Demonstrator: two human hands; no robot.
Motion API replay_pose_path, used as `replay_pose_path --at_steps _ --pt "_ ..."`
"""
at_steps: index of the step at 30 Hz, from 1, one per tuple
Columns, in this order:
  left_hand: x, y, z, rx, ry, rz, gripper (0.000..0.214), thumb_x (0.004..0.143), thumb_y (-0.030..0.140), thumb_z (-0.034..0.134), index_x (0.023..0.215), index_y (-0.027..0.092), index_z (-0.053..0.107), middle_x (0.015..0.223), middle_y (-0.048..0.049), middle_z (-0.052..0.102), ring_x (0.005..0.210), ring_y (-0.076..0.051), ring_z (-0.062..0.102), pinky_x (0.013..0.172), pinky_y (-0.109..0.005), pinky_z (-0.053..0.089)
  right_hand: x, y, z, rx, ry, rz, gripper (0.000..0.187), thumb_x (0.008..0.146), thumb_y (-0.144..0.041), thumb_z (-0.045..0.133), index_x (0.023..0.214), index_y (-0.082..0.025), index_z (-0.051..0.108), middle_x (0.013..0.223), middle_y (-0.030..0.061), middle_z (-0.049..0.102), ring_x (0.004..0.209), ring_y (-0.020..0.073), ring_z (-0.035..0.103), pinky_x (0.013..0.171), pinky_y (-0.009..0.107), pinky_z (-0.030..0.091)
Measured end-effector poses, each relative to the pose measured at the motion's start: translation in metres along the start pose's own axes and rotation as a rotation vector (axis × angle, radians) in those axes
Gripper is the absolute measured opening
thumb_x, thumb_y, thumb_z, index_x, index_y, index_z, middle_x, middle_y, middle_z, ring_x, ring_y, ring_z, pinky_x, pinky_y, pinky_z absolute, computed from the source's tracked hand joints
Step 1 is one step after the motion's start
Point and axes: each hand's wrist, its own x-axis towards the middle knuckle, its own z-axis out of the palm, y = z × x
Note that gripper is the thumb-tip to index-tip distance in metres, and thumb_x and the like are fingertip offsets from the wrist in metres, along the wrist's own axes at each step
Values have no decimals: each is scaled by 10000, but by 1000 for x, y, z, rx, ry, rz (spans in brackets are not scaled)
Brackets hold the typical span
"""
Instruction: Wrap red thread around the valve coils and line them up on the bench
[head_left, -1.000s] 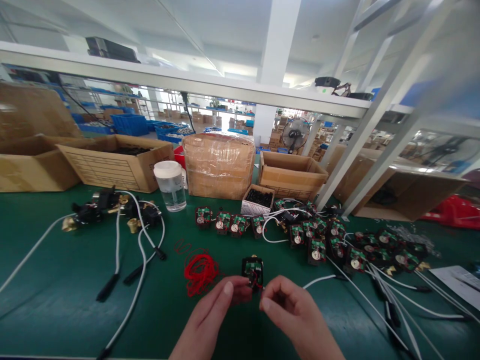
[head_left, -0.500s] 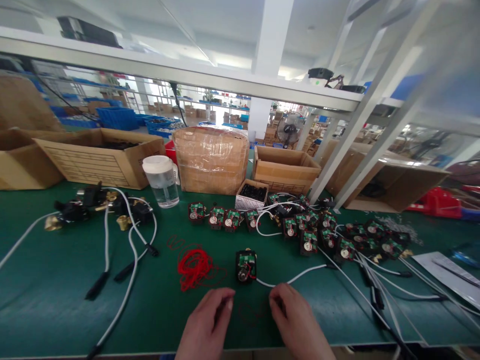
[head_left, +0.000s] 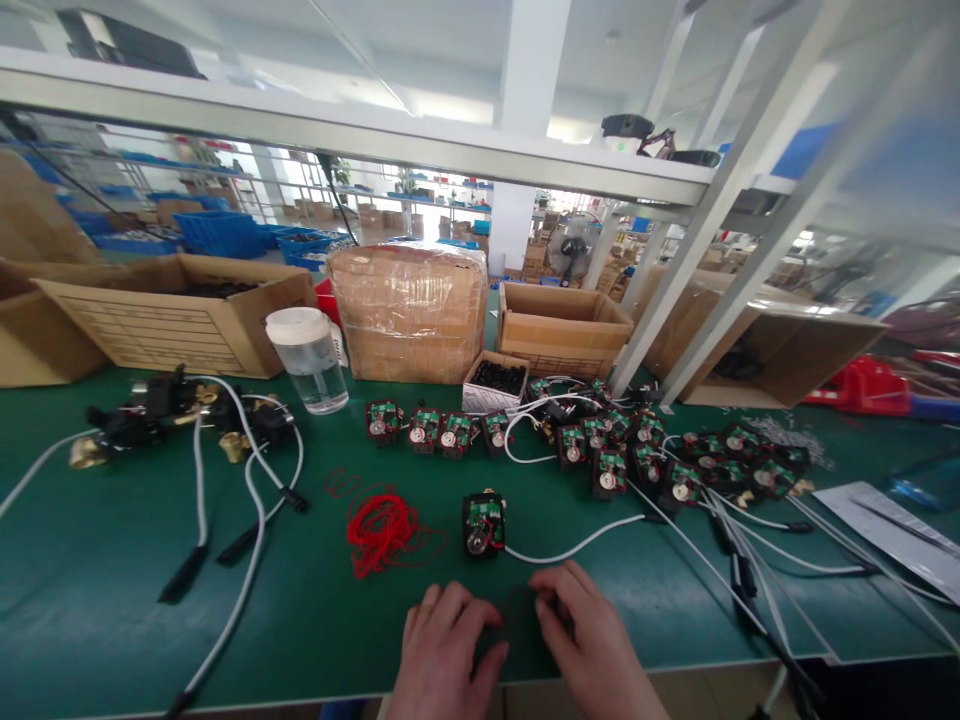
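A thin wire loop (head_left: 516,603) lies flat on the green surface (head_left: 105,610) at the middle of its near edge, between the two hands. The left hand (head_left: 444,652) rests just left of it with fingers spread and its grip slack, the thumb reaching towards the loop. The right hand (head_left: 592,650) sits just right of it with fingers bent over the loop's rim. Whether its grip pinches the wire I cannot tell.

Just beyond the hands stands a black module (head_left: 482,522) with a green board on top. A white cable (head_left: 577,545) runs from it to the right. To the module's left lies a tangle of red wire (head_left: 382,525).

Farther back, a row of four like modules (head_left: 431,428) sits mid-surface. A larger cluster (head_left: 637,455) with white cables spreads towards the right edge, where a sheet of paper (head_left: 885,525) lies. Towards the left edge are black and brass parts (head_left: 172,415) with white cables trailing to the near edge.

Along the far edge, from left to right, stand an open carton (head_left: 172,320), a clear jug (head_left: 307,358) with a white lid, a wrapped box (head_left: 409,310), a small box of black parts (head_left: 491,380) and another open carton (head_left: 562,325).
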Motion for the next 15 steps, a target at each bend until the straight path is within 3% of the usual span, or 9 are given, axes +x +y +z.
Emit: replay_pose_path --at_steps 5,10,12,15 --pt "8 16 -1 78 19 -33 177 863 132 568 787 236 690 907 -60 686 930 -265 604 815 -389 399 -4 4 -2 39 45 -16 197 945 -168 435 991 -216 622 897 47 604 764 197 586 676 286 459" --pt "10 31 -25 -306 -111 -38 176 900 314 549 797 229 664 852 -41 672 838 -223 619 783 -339 446 -8 8 -7 68 71 17 181 965 -208 439 994 -209 618 879 41 589 762 194 580 664 281 443" --pt "13 35 -34 -394 -114 -122 188 894 330 532 802 224 657 843 -32 669 798 -206 620 750 -316 457 -8 9 -9 65 60 39 177 962 -211 445 988 -207 620 875 38 585 759 192 576 664 281 438" --pt "20 33 -41 -334 -142 -296 184 877 284 506 798 204 652 824 -31 661 768 -201 622 735 -314 459 -8 10 -11 67 43 51 182 957 -203 445 983 -207 625 881 35 584 769 191 576 673 280 434"
